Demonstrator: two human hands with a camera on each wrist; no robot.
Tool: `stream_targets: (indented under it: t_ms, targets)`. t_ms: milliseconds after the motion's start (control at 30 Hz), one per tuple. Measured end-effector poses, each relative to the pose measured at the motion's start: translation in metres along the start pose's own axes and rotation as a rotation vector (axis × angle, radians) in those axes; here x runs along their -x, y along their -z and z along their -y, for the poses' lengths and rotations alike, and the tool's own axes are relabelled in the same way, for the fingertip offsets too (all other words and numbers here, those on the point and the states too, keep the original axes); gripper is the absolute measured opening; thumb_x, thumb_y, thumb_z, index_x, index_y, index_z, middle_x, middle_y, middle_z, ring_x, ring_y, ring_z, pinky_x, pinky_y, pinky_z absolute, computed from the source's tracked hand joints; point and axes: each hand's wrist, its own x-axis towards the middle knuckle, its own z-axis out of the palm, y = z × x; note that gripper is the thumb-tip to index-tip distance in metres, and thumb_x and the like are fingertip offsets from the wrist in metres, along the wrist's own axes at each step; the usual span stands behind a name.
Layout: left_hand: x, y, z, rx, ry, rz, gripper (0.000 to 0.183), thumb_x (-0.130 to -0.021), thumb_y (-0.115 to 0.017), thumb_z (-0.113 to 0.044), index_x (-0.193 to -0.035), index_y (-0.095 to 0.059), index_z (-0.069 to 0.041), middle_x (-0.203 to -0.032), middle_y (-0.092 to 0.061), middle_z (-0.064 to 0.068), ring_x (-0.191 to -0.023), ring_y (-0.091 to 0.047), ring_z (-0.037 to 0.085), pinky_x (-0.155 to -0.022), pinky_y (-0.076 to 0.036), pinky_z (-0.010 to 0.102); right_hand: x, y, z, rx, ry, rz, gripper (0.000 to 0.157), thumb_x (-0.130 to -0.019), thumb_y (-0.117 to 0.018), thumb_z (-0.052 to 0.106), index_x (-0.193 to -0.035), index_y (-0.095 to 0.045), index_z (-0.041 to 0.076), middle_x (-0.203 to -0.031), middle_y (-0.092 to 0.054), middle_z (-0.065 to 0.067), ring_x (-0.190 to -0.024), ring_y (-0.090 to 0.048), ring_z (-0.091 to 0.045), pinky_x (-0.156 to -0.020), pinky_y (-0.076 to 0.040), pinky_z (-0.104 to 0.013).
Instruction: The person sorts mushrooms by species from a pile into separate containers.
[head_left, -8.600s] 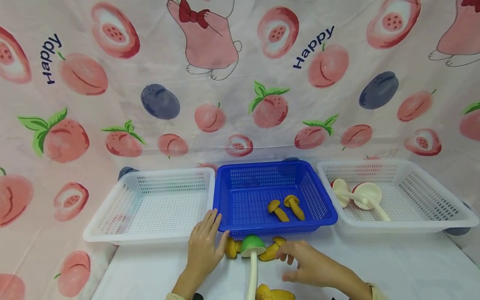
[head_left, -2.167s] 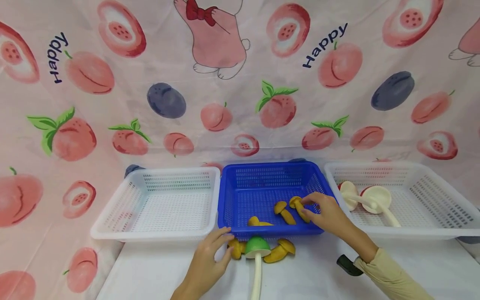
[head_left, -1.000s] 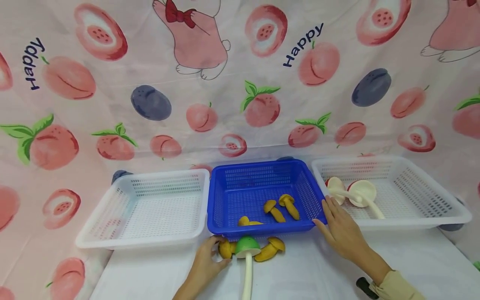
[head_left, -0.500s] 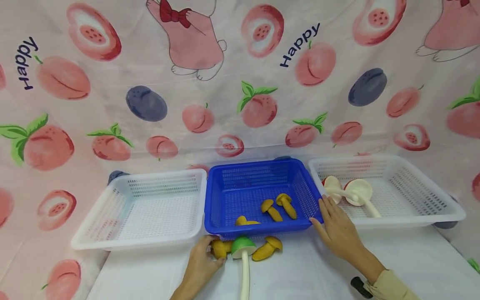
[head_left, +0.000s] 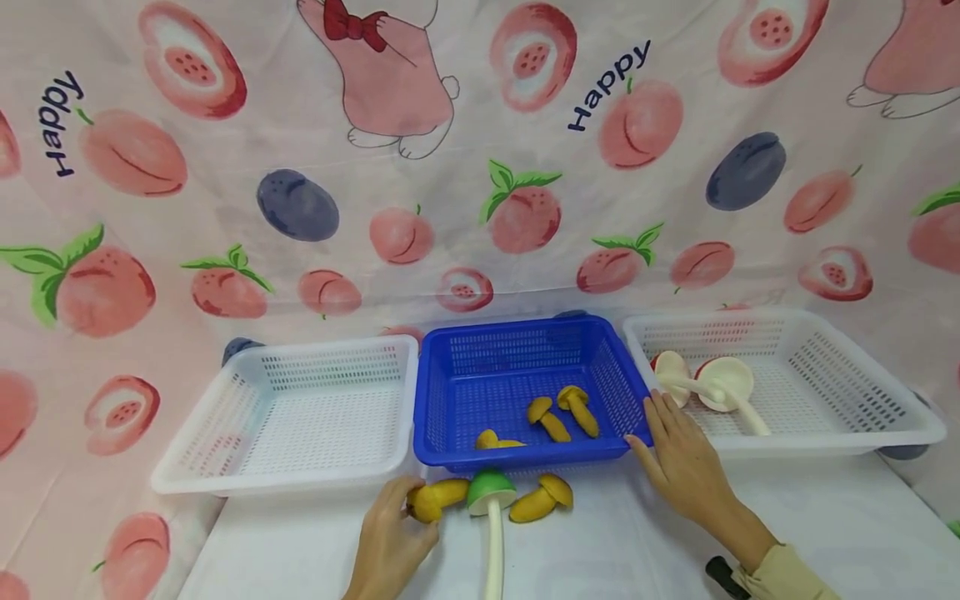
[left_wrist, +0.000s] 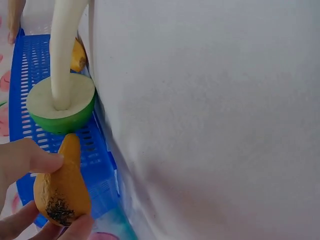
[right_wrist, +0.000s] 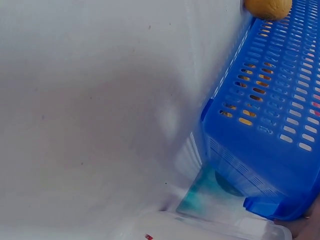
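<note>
My left hand [head_left: 390,533] pinches a yellow-brown toy mushroom [head_left: 437,497] at the front of the blue basket [head_left: 525,457]; in the left wrist view thumb and fingers lie around its dark-speckled cap [left_wrist: 62,195]. Just right of it lies a mushroom with a green cap [head_left: 491,492] and a long white stem, then another yellow-brown mushroom [head_left: 542,498]. My right hand [head_left: 686,462], fingers straight, rests at the blue basket's front right corner, beside the right white basket [head_left: 825,446]. Only a bit of this hand shows in the right wrist view.
Inside the blue basket lie three yellow-brown mushrooms, one [head_left: 576,410] near its right side. Two red-capped, white-stemmed mushrooms are in the right white basket, one showing its pale underside [head_left: 726,382]. A left white basket [head_left: 285,482] adjoins the blue one. A fruit-print cloth [head_left: 450,192] hangs behind.
A yellow-brown mushroom from the table's front now lies in the blue basket. My right hand moved from the mushrooms to the basket corner. My left hand took hold of a mushroom and shifted it left.
</note>
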Motion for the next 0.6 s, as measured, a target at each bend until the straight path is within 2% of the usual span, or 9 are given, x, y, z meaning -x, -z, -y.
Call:
stream_targets:
  t_ms: [167,300,433,600]
  targets:
    - [0.0,0.009,-0.007,0.048,-0.026,-0.034,0.054,-0.051,-0.079,0.01,-0.101,-0.062,-0.003,-0.1,-0.06,0.004,-0.089,-0.062,0.017,-0.066,-0.056,0.023,0.001,0.0,-0.001,0.002,-0.003,-0.008,0.063,-0.098,-0.047,0.036,-0.136,-0.039,-0.013,-0.144,-0.035,-0.029,-0.134,-0.029,-0.043,-0.11,-0.024,-0.052]
    - [-0.002,0.016,-0.012,0.124,0.002,-0.032,0.054,-0.052,-0.08,0.011,-0.101,-0.062,-0.001,-0.099,-0.061,0.005,-0.089,-0.062,0.018,-0.065,-0.055,0.019,0.002,-0.001,-0.003,0.003,-0.003,-0.019,0.063,-0.098,-0.047,0.036,-0.137,-0.039,-0.013,-0.144,-0.035,-0.028,-0.135,-0.029,-0.041,-0.11,-0.023,-0.051]
    - [-0.005,0.023,-0.016,0.146,0.036,-0.018,0.054,-0.053,-0.081,0.011,-0.102,-0.062,-0.001,-0.1,-0.061,0.004,-0.09,-0.062,0.019,-0.066,-0.054,0.018,0.002,-0.002,-0.003,0.001,0.003,-0.03,0.063,-0.098,-0.048,0.036,-0.137,-0.039,-0.012,-0.144,-0.035,-0.028,-0.134,-0.03,-0.042,-0.112,-0.02,-0.048]
    - [-0.01,0.031,-0.024,0.154,0.014,-0.017,0.054,-0.054,-0.082,0.01,-0.103,-0.062,-0.001,-0.101,-0.062,0.005,-0.092,-0.062,0.02,-0.066,-0.054,0.019,0.002,-0.004,-0.003,0.002,0.011,-0.035,0.063,-0.098,-0.048,0.036,-0.137,-0.039,-0.012,-0.144,-0.036,-0.028,-0.133,-0.031,-0.043,-0.114,-0.017,-0.045]
